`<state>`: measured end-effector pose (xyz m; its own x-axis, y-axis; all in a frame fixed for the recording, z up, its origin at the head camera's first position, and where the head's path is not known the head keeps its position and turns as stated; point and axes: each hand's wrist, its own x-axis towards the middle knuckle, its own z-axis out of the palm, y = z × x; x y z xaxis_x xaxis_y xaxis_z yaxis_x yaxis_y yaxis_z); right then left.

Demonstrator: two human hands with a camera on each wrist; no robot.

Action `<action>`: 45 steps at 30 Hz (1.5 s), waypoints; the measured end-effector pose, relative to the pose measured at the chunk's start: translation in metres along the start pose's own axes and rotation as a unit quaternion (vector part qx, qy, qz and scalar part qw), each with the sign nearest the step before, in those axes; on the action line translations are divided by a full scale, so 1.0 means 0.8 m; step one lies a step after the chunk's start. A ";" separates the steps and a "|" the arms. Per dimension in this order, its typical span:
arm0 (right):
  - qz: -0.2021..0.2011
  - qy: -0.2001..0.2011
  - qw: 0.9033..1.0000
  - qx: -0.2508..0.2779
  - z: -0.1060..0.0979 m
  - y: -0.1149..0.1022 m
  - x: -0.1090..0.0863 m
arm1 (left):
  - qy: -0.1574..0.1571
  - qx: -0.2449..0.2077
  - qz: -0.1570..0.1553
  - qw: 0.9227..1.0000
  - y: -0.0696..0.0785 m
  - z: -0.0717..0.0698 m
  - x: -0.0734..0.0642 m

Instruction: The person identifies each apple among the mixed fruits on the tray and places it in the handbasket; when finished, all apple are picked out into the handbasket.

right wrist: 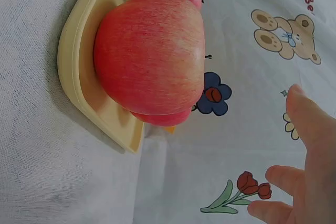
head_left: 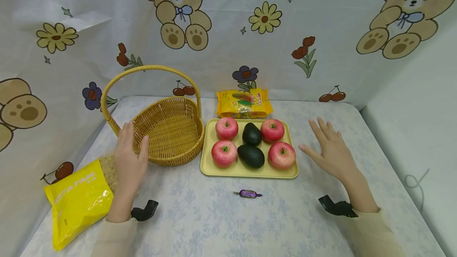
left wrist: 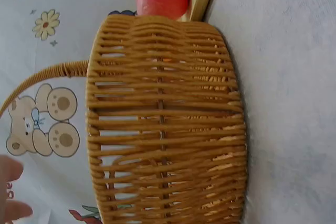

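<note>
My left hand hovers with extended fingers in front of the left side of a wicker basket, which has a tall arched handle. In the left wrist view the basket's woven side fills the middle, and only fingertips of that hand show at the edge. Right of the tray, my right hand is spread and holds nothing. A pale yellow tray carries several red apples and two dark green avocados. The nearest apple looms large in the right wrist view, apart from the fingers.
A purple wrapped candy lies in front of the tray. Behind it sits a yellow snack packet. A bright yellow bag lies at the left, partly hidden by the left hand. A bear-printed cloth hangs behind the table.
</note>
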<state>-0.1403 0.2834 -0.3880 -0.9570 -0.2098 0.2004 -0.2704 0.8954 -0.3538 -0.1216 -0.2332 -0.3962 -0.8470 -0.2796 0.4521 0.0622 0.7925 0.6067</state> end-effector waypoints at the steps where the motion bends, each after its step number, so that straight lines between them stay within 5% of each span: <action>1: 0.001 0.001 1.000 0.002 0.000 0.000 -0.001 | 0.020 -0.010 -0.018 1.000 -0.002 -0.001 0.000; 8: 0.008 0.006 1.000 0.014 0.000 0.002 -0.007 | 0.166 -0.050 -0.113 0.978 -0.018 -0.005 0.010; 11: 0.017 0.005 0.999 0.031 0.002 0.003 -0.008 | 0.197 -0.066 -0.139 0.968 -0.025 -0.005 0.017; 16: 0.026 0.022 0.995 0.099 0.014 0.002 -0.010 | 0.171 -0.089 -0.199 0.961 -0.034 -0.007 0.030; 25: 0.053 0.057 0.978 0.192 0.045 -0.002 -0.011 | 0.102 -0.141 -0.251 0.952 -0.040 -0.010 0.057; 33: 0.066 0.031 0.966 0.248 0.070 -0.009 -0.011 | 0.148 -0.112 -0.236 0.954 -0.044 0.000 0.062; 45: 0.032 0.030 0.954 0.295 0.097 -0.016 -0.017 | 0.163 -0.102 -0.214 0.958 -0.051 0.008 0.062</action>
<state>-0.1322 0.2440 -0.4573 -0.9706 -0.1230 0.2067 -0.2404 0.5243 -0.8169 -0.1696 -0.2764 -0.4027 -0.6100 -0.7360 0.2935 -0.1237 0.4543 0.8822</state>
